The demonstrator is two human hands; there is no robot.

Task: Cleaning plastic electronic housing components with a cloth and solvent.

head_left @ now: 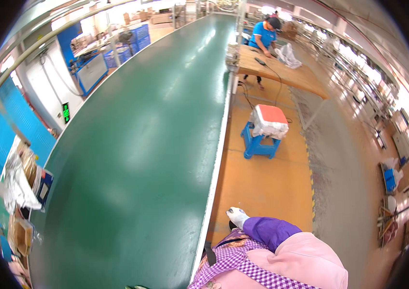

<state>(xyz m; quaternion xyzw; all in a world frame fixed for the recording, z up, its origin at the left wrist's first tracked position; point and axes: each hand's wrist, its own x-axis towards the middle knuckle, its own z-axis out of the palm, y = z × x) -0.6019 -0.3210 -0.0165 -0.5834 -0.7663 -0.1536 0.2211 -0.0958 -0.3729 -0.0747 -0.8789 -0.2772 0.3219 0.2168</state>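
My right hand (237, 216), in a white glove with a dark patch, is in front of my body, just right of the conveyor's edge. A purple sleeve covers that forearm. The fingers are too small and turned away to make out, and something dark shows just under the hand. Whether it holds anything I cannot tell. Beside it runs a long green conveyor belt (132, 159). My left hand does not show. At the bottom edge, a sliver of something green (136, 287) lies over the belt.
A blue stool (261, 144) with a red-topped, plastic-wrapped pad stands ahead on the orange floor. Beyond it, a person (265, 36) in a blue shirt works at a wooden table (281, 72). Boxes and plastic wrap (21, 180) line the belt's left side.
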